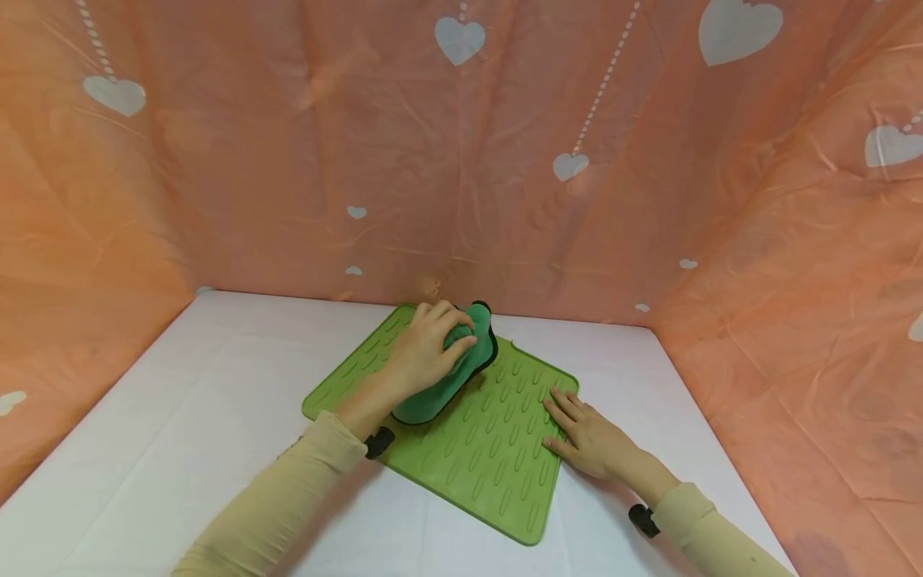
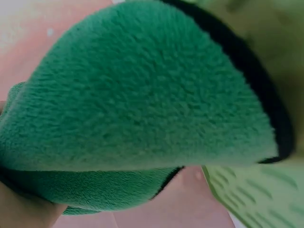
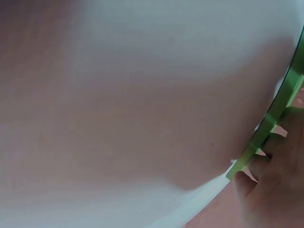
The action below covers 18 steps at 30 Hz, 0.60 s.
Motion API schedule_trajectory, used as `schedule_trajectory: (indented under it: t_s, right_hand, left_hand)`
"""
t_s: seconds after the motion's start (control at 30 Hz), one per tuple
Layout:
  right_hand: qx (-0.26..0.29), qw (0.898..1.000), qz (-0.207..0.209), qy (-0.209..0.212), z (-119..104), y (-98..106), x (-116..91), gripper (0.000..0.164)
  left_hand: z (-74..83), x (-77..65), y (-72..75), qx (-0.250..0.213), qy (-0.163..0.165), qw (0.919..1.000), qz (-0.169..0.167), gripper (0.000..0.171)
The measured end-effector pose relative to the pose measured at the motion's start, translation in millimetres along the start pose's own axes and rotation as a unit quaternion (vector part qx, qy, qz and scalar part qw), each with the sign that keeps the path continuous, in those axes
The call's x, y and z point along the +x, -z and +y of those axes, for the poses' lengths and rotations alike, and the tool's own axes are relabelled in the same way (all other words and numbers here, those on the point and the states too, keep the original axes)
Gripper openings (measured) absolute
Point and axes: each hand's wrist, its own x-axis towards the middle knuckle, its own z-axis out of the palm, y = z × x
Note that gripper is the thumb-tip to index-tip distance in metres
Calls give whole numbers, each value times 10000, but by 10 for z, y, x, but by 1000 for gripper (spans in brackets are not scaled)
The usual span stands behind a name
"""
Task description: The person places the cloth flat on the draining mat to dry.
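Note:
A green fleecy cloth (image 1: pixel 429 401) with a black border is bunched in my left hand (image 1: pixel 425 344), over the back left part of a green ribbed mat (image 1: pixel 497 449). In the left wrist view the folded cloth (image 2: pixel 142 90) fills most of the picture, and only a bit of the hand shows at the lower left. My right hand (image 1: pixel 594 437) rests on the mat's right edge with its fingers spread. From the right wrist, that hand (image 3: pixel 278 183) lies along the mat's raised green rim (image 3: pixel 259 137).
The mat lies turned at an angle on a white-covered table (image 1: pixel 180 417). An orange curtain (image 1: pixel 461 160) with white hearts hangs behind the table and along both sides. A dark band (image 1: pixel 378 442) sits at the left wrist, another dark band (image 1: pixel 643 521) at the right.

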Motion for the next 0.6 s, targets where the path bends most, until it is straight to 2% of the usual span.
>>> schedule_trajectory:
  t_s: [0.13,0.27,0.4,0.6]
  right_hand:
    - [11,10000,-21,-27,8,-3,7,71]
    - [2,10000,0,-24,9,-7,19,70]
    - [21,10000,0,5,-7,2,16,70]
    - [22,10000,-22,14,-27,20,2,70]
  left_hand:
    - [148,35,-147,39,204,9991,-359,21]
    - [171,44,-249,255,481,9957,-747,22]
    - [42,7,-327,480,679,9893,-1197,24]
    - [-220,-68,-381,1016,823,9695,-2073,40]
